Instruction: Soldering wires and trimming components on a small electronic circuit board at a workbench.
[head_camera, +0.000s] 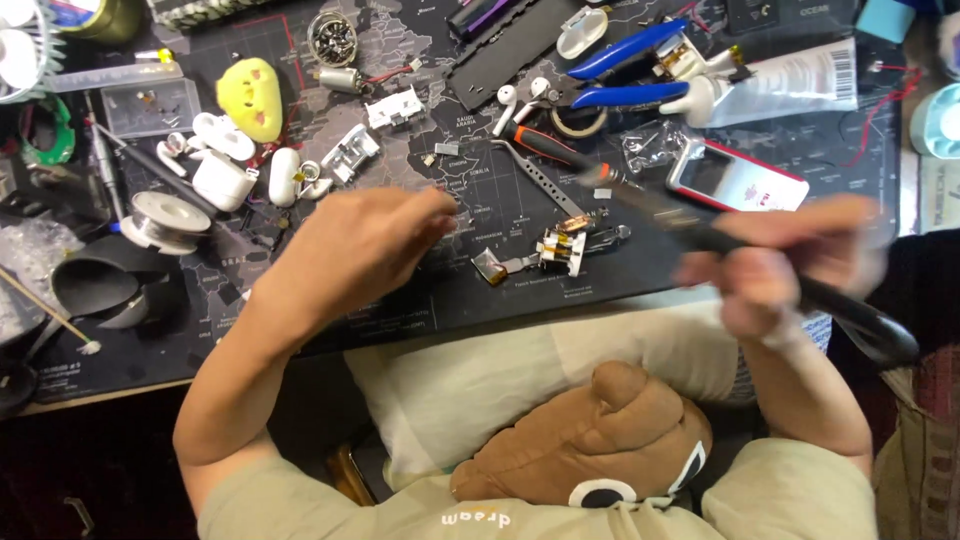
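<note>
From the head view I see my right hand (790, 265) blurred, fingers wrapped around a black-handled soldering iron (700, 235) near the counter's front edge. My left hand (355, 250) curls loosely; whether it pinches anything, I cannot tell.

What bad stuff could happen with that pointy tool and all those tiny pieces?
1. The right hand is blurred mid-swing with the long black tool, so its tip might poke the left hand close by.
2. The tip hangs just above the tiny parts on the mat; a bump could scatter them.
3. Those parts lie near the mat's front edge and could roll off.
</note>
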